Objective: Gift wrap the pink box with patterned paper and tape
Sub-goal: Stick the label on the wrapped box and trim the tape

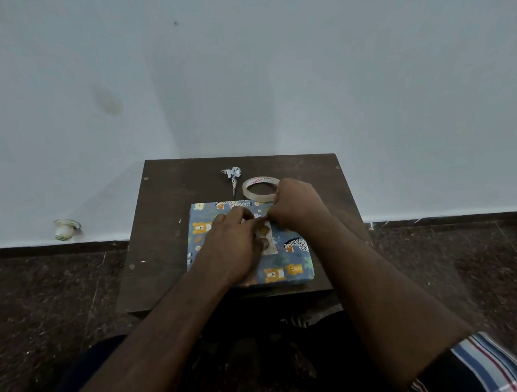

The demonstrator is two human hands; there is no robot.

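Dim, flat, bluish light; soft blur throughout, with wide-angle bending and smearing toward the edges.

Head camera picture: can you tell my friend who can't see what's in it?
Two hands, left and right, press a pale tape strip onto a box wrapped in blue animal-print paper on a small dark wooden table. A beige tape roll lies behind it.

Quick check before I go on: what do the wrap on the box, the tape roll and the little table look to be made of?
Wrap on the box: thin printed paper, matt, creased sharply at the edges. Tape roll: pale cream and dull, likely paper masking tape, though the view leaves it open. Table: dark brown board, probably laminated wood, scuffed with pale nicks.
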